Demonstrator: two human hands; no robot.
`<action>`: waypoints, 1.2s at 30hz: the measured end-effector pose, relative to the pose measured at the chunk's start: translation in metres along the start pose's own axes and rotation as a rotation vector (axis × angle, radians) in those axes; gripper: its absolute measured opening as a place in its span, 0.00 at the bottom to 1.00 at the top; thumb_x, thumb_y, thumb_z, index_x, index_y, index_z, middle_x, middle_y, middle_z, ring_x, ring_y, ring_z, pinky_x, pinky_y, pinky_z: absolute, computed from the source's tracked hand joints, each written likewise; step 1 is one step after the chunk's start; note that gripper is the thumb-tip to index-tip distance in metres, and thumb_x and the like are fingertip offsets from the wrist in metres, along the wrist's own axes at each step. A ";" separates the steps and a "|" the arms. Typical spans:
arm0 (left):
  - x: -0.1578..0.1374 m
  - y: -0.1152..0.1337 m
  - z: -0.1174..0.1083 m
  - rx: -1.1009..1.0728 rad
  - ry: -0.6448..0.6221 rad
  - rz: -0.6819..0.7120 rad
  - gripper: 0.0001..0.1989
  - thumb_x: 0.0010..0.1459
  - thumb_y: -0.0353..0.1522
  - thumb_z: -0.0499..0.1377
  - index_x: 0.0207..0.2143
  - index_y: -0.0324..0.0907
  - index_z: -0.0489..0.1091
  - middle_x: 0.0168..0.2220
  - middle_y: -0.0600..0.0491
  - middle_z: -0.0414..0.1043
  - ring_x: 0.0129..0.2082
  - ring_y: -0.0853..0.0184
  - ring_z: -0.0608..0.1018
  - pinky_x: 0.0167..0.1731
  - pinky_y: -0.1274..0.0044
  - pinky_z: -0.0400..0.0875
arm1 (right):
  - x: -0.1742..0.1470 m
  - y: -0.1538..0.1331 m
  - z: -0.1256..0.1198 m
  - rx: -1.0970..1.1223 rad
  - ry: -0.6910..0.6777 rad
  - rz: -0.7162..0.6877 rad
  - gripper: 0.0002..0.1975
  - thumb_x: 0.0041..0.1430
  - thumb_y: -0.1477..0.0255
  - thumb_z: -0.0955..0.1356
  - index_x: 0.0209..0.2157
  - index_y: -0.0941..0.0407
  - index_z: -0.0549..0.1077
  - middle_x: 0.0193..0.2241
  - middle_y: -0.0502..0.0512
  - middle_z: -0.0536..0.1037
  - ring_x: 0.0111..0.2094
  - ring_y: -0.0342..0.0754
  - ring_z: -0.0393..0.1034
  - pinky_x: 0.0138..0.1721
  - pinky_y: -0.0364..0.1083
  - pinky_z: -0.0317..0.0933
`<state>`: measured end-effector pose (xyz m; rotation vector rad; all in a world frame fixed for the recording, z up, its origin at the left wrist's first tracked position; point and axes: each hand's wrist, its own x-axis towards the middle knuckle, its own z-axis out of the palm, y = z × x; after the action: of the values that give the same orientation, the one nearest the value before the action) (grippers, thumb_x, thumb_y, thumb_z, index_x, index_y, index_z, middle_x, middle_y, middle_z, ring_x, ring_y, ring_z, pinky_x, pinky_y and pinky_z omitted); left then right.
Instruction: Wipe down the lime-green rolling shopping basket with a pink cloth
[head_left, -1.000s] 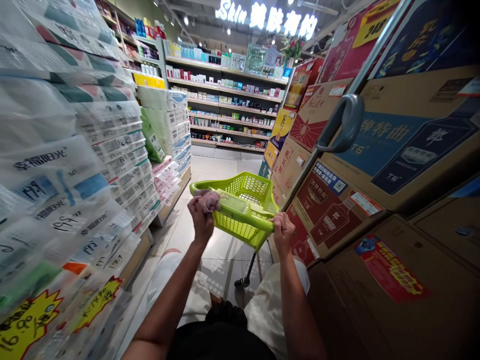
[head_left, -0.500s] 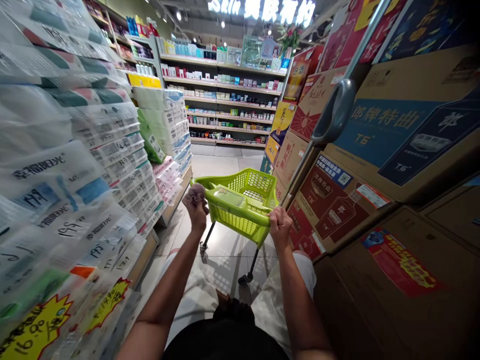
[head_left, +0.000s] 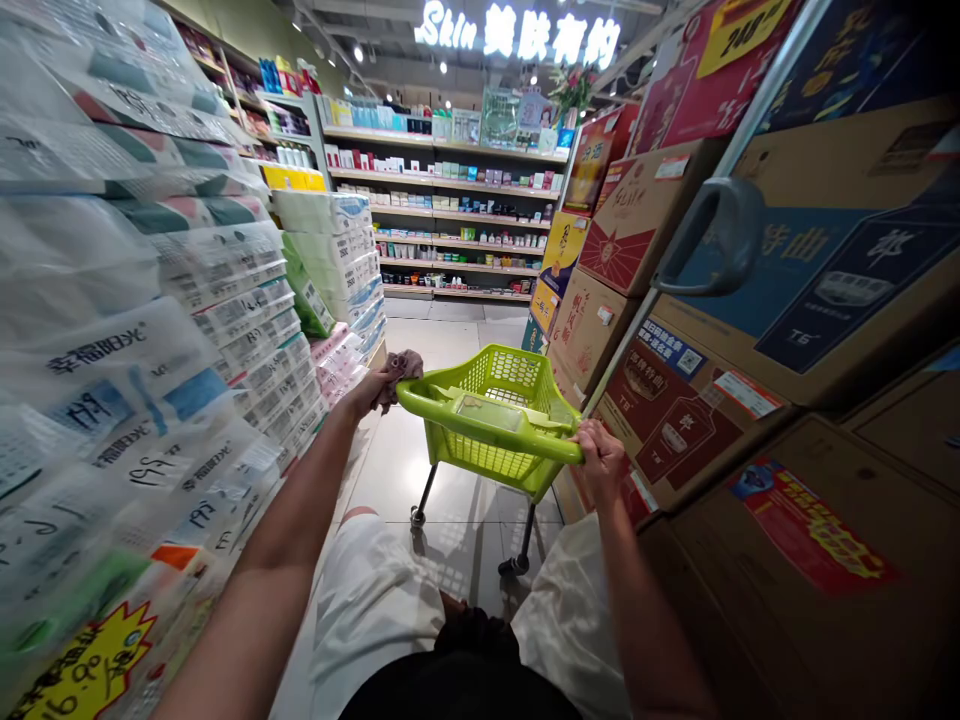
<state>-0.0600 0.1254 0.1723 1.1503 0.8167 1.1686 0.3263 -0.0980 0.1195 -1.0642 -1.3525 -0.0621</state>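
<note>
A green plastic shopping cart (head_left: 495,425) on dark legs with casters stands in front of me. Its basket shows nothing inside. My right hand (head_left: 600,452) is wrapped round the right end of the cart's handle. Just left of the handle's other end, my left hand (head_left: 370,388) is closed on a bunched greyish-purple cloth (head_left: 403,376). The cloth lies beside the handle; whether it touches the green plastic I cannot tell.
Wrapped paper packs (head_left: 142,350) are piled along the left. Stacked cartons (head_left: 675,400) line the right, where a metal pole with a grey loop handle (head_left: 712,238) leans. Shelves of small boxes and bottles (head_left: 457,215) cross the far end. Pale floor tiles (head_left: 435,310) run between.
My left hand has come off the cart's handle and moved left and slightly up with the cloth. My right hand and the cart have shifted right in view.
</note>
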 end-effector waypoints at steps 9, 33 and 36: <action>-0.023 -0.041 0.042 -0.190 0.040 0.040 0.13 0.53 0.34 0.68 0.39 0.38 0.73 0.33 0.47 0.76 0.30 0.64 0.79 0.27 0.75 0.77 | -0.001 0.014 -0.017 0.086 0.143 0.095 0.22 0.66 0.62 0.66 0.19 0.55 0.73 0.20 0.50 0.71 0.30 0.48 0.69 0.38 0.48 0.66; -0.040 0.048 0.080 1.630 -0.297 0.145 0.18 0.57 0.39 0.54 0.39 0.47 0.84 0.45 0.47 0.81 0.48 0.52 0.76 0.52 0.66 0.65 | -0.003 -0.018 0.014 -0.009 0.086 0.024 0.22 0.69 0.65 0.63 0.20 0.53 0.73 0.21 0.51 0.71 0.28 0.48 0.69 0.36 0.47 0.64; -0.047 0.058 0.091 1.657 -0.437 0.041 0.21 0.60 0.41 0.50 0.38 0.46 0.82 0.47 0.48 0.82 0.44 0.55 0.78 0.46 0.70 0.67 | -0.004 -0.018 0.016 0.015 0.113 0.015 0.22 0.69 0.66 0.63 0.19 0.52 0.73 0.20 0.51 0.72 0.28 0.49 0.69 0.37 0.48 0.64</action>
<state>-0.0012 0.0562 0.2479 2.5960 1.4090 -0.0353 0.3030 -0.0996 0.1244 -1.0436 -1.2415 -0.0993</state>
